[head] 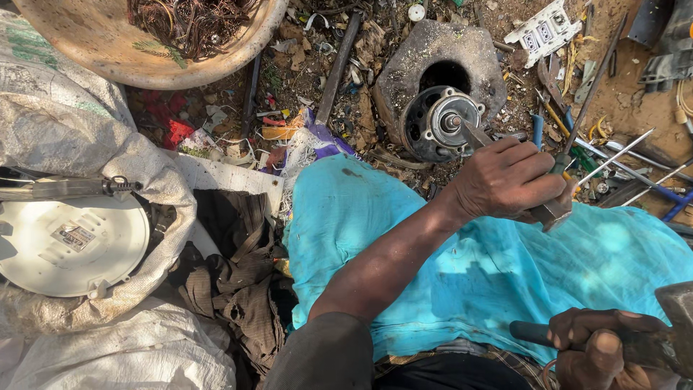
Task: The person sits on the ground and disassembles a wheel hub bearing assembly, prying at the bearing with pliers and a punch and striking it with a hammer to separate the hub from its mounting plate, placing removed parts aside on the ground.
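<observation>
My left hand (509, 179) grips a flat metal chisel (474, 134), and its tip rests against a small round electric motor (435, 123). The motor lies on its side against a grey stone block (404, 54) with a dark hole in it. At the lower right my right hand (595, 347) is shut on the dark handle of a hammer (678, 303), whose head shows at the frame edge. A turquoise cloth (498, 274) covers my lap beneath both hands.
A tan basin (94, 43) of tangled copper wire sits at the top left. A white round cover (72, 245) lies among white sacks (65, 123) on the left. Screwdrivers and metal rods (621, 153), a white socket plate (545, 32) and scrap litter the dirt.
</observation>
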